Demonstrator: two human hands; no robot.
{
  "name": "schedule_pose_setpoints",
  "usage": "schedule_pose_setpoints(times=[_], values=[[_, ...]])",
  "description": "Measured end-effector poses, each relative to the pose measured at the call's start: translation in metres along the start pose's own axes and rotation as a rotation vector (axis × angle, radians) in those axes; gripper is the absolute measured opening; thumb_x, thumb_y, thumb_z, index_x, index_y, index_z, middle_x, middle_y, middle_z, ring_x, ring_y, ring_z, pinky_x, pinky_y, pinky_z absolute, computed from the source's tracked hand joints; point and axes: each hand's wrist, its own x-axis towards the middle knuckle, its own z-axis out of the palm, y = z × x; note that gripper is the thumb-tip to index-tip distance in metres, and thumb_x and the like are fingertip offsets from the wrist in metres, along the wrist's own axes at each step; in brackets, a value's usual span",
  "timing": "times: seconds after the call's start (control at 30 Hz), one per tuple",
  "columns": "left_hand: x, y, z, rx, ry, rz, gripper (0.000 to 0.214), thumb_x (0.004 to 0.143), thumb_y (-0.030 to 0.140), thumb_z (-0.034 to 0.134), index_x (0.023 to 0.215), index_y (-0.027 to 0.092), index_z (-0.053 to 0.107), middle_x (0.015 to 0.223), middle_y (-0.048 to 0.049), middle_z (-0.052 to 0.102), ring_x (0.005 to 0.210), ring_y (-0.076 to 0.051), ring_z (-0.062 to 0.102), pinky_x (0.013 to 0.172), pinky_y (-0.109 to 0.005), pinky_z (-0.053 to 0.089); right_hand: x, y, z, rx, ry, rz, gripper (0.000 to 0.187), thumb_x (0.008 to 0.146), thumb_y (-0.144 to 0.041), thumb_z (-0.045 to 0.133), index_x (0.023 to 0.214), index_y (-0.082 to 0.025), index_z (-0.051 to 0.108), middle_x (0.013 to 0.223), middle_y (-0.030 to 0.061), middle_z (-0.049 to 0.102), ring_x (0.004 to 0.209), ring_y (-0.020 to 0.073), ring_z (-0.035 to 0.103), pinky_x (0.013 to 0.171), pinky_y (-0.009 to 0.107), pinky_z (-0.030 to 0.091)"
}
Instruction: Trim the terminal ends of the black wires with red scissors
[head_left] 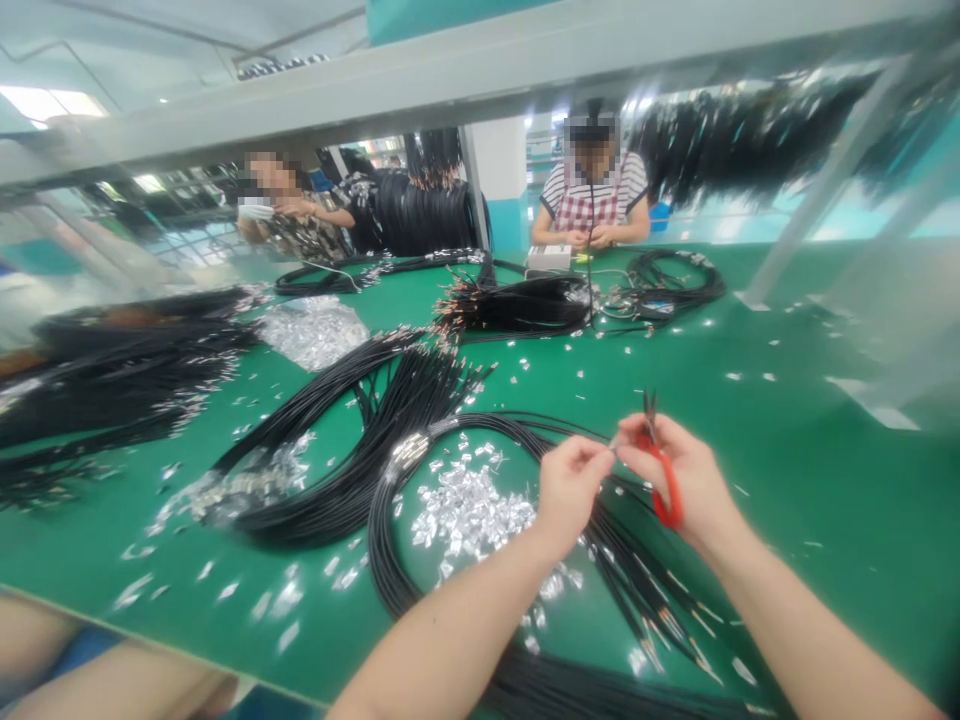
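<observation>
My left hand (568,492) is closed in a pinch on what looks like the thin end of a black cable. Opposite it, my right hand (686,475) grips small red-handled scissors (667,492), their dark blades pointing up and away. The fingertips of both hands nearly meet at the cable end, whose detail is blurred. Below them lies a looped bundle of black cables (386,540), bound by a tie near its top, with stripped ends fanned out at lower right. Inside that loop is a heap of small silvery foil scraps (472,510).
Further black cable bundles (322,515) lie to the left, beside a clear bag of silvery pieces (315,330). Foil bits litter the green table (825,480). Two people sit across it. A grey shelf beam (450,75) crosses overhead, with a post at right.
</observation>
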Motion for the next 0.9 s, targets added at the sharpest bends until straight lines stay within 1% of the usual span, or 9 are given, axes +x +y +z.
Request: schedule_pose_setpoints(times=[0.1, 0.23, 0.4, 0.53, 0.6, 0.7, 0.77, 0.83, 0.9], values=[[-0.002, -0.003, 0.001, 0.002, -0.017, -0.005, 0.017, 0.068, 0.032, 0.065, 0.070, 0.016, 0.061, 0.055, 0.0034, 0.050, 0.047, -0.006, 0.039, 0.047, -0.020, 0.031, -0.004, 0.001, 0.004, 0.054, 0.031, 0.038, 0.025, 0.060, -0.031, 0.072, 0.079, -0.022, 0.057, 0.071, -0.0002, 0.059, 0.066, 0.0139, 0.056, 0.064, 0.029, 0.048], [-0.004, -0.003, 0.004, -0.060, -0.008, -0.003, 0.015, 0.066, 0.027, 0.067, 0.073, 0.017, 0.058, 0.060, 0.0038, 0.053, 0.048, -0.005, 0.041, 0.049, -0.020, 0.033, -0.006, 0.006, 0.007, 0.124, 0.049, 0.065, 0.025, 0.061, -0.028, 0.070, 0.078, -0.022, 0.054, 0.071, -0.0012, 0.056, 0.062, 0.0118, 0.052, 0.059, 0.026, 0.045], [-0.006, -0.005, 0.005, -0.039, -0.016, -0.008, 0.011, 0.070, 0.025, 0.062, 0.070, 0.016, 0.057, 0.058, 0.0041, 0.050, 0.048, -0.005, 0.038, 0.048, -0.019, 0.030, -0.007, 0.009, 0.012, 0.280, 0.045, 0.128, 0.028, 0.059, -0.027, 0.071, 0.078, -0.022, 0.050, 0.068, -0.0034, 0.054, 0.057, 0.0097, 0.048, 0.053, 0.024, 0.040], [-0.003, -0.006, 0.002, -0.032, -0.068, -0.026, 0.014, 0.071, 0.028, 0.061, 0.069, 0.015, 0.059, 0.054, 0.0037, 0.047, 0.047, -0.005, 0.036, 0.045, -0.019, 0.025, -0.003, 0.012, 0.007, 0.196, 0.000, 0.126, 0.026, 0.061, -0.026, 0.070, 0.078, -0.022, 0.051, 0.069, -0.0032, 0.054, 0.056, 0.0095, 0.048, 0.053, 0.024, 0.039], [0.000, -0.004, -0.001, -0.068, -0.133, -0.084, 0.017, 0.070, 0.031, 0.062, 0.068, 0.014, 0.059, 0.052, 0.0035, 0.046, 0.044, -0.004, 0.035, 0.043, -0.019, 0.022, 0.001, 0.014, 0.002, 0.173, -0.065, 0.114, 0.025, 0.062, -0.027, 0.070, 0.077, -0.021, 0.051, 0.069, -0.0030, 0.055, 0.057, 0.0101, 0.049, 0.055, 0.025, 0.040], [0.005, 0.001, -0.005, -0.128, -0.260, -0.186, 0.022, 0.067, 0.034, 0.065, 0.066, 0.013, 0.058, 0.052, 0.0026, 0.048, 0.040, -0.004, 0.034, 0.040, -0.020, 0.019, 0.007, 0.018, -0.005, 0.202, -0.185, 0.118, 0.027, 0.064, -0.031, 0.071, 0.078, -0.021, 0.050, 0.069, -0.0032, 0.056, 0.058, 0.0109, 0.051, 0.058, 0.027, 0.042], [0.007, 0.003, -0.007, -0.132, -0.310, -0.201, 0.022, 0.066, 0.033, 0.065, 0.065, 0.012, 0.057, 0.052, 0.0021, 0.049, 0.040, -0.004, 0.035, 0.040, -0.020, 0.020, 0.010, 0.019, -0.008, 0.172, -0.222, 0.126, 0.029, 0.063, -0.034, 0.071, 0.079, -0.021, 0.051, 0.068, -0.0033, 0.056, 0.057, 0.0110, 0.052, 0.057, 0.027, 0.043], [0.007, 0.003, -0.007, -0.123, -0.290, -0.176, 0.020, 0.066, 0.031, 0.066, 0.064, 0.013, 0.056, 0.052, 0.0021, 0.050, 0.042, -0.004, 0.038, 0.042, -0.020, 0.024, 0.013, 0.019, -0.011, 0.090, -0.196, 0.126, 0.031, 0.061, -0.037, 0.072, 0.078, -0.020, 0.052, 0.066, -0.0035, 0.055, 0.055, 0.0103, 0.050, 0.055, 0.026, 0.042], [0.007, 0.003, -0.006, -0.102, -0.217, -0.141, 0.018, 0.065, 0.028, 0.066, 0.065, 0.013, 0.056, 0.052, 0.0024, 0.051, 0.046, -0.006, 0.042, 0.046, -0.020, 0.030, 0.013, 0.017, -0.011, 0.011, -0.131, 0.122, 0.033, 0.061, -0.039, 0.072, 0.078, -0.020, 0.051, 0.062, -0.0045, 0.053, 0.052, 0.0093, 0.048, 0.052, 0.025, 0.040]])
